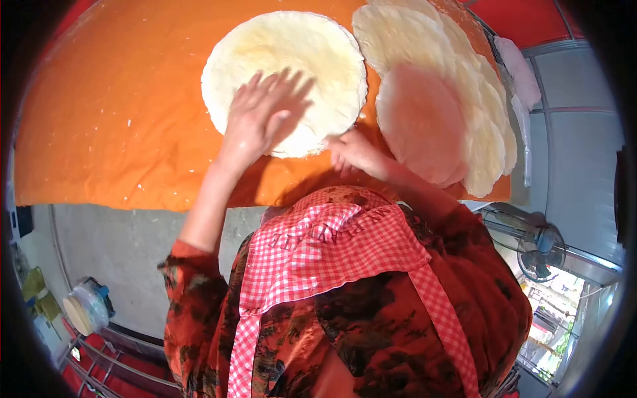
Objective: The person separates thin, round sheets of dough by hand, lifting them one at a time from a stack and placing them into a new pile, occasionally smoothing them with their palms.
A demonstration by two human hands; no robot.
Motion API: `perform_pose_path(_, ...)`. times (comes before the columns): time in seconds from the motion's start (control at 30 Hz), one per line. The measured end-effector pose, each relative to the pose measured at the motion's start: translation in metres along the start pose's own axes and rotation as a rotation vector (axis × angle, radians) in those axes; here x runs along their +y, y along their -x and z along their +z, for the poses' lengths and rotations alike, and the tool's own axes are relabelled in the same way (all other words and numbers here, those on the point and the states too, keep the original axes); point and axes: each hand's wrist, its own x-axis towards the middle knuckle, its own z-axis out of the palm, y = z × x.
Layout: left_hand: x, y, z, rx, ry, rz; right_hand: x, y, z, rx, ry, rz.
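Observation:
A large round sheet of flatbread dough point(318, 79), pale with a yellowish middle, lies on the orange cloth point(119, 106) in front of me. My left hand point(249, 119) is over its lower left part, palm down and fingers apart, casting a shadow on the dough. At the sheet's lower right rim, my right hand point(358, 151) has its fingers curled, thumb and forefinger closed at the edge. To the right lies an overlapping spread of more thin round sheets point(481, 126), one of them reddish in the light point(424, 126).
White flour specks dot the cloth. My checked red apron point(318, 245) is close to the table's front edge. A fan point(541, 251) stands at the right, beyond the sheets. A metal rack point(106, 361) and a bundle in clear plastic point(89, 308) are at the lower left.

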Motion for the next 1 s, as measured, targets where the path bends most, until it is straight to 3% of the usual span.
perform_pose_path(0.07,0.001,-0.01,0.028,-0.149,-0.074,0.066,0.011,0.002,0.008,-0.199,-0.267,0.183)
perform_pose_path(0.2,-0.017,0.014,0.083,-0.355,-0.281,0.118,0.027,-0.024,0.033,-0.265,-0.715,0.049)
perform_pose_path(0.27,-0.017,0.013,0.084,-0.363,-0.277,0.112,0.047,-0.049,0.044,-0.318,-0.861,0.042)
perform_pose_path(0.3,-0.017,0.015,0.085,-0.366,-0.287,0.112,0.047,-0.051,0.048,-0.246,-0.855,0.076)
perform_pose_path(0.4,-0.018,0.018,0.088,-0.364,-0.284,0.112,0.067,-0.067,0.019,-0.507,-0.13,-0.192)
perform_pose_path(0.43,-0.019,0.019,0.09,-0.362,-0.284,0.115,0.059,-0.04,0.017,-0.383,-0.093,-0.051)
perform_pose_path(0.57,-0.02,0.02,0.09,-0.369,-0.29,0.102,0.041,-0.013,0.009,-0.202,-0.138,-0.058)
perform_pose_path(0.67,-0.023,0.021,0.093,-0.346,-0.271,0.113,0.014,-0.01,0.029,-0.09,-0.359,0.045)
perform_pose_path(0.7,-0.022,0.023,0.093,-0.355,-0.267,0.104,0.035,-0.025,0.029,-0.129,-0.466,-0.006)
perform_pose_path(0.73,-0.02,0.023,0.092,-0.356,-0.266,0.102,0.052,-0.035,0.021,-0.234,-0.253,-0.152)
perform_pose_path(0.8,-0.018,0.018,0.086,-0.351,-0.271,0.106,0.054,-0.02,0.009,-0.413,-0.06,-0.034)
perform_pose_path(0.9,-0.018,0.014,0.084,-0.339,-0.262,0.103,0.023,0.024,0.0,0.068,1.237,-0.067)
perform_pose_path(1.0,-0.018,0.021,0.088,-0.316,-0.232,0.101,0.058,0.004,-0.015,0.067,0.796,-0.277)
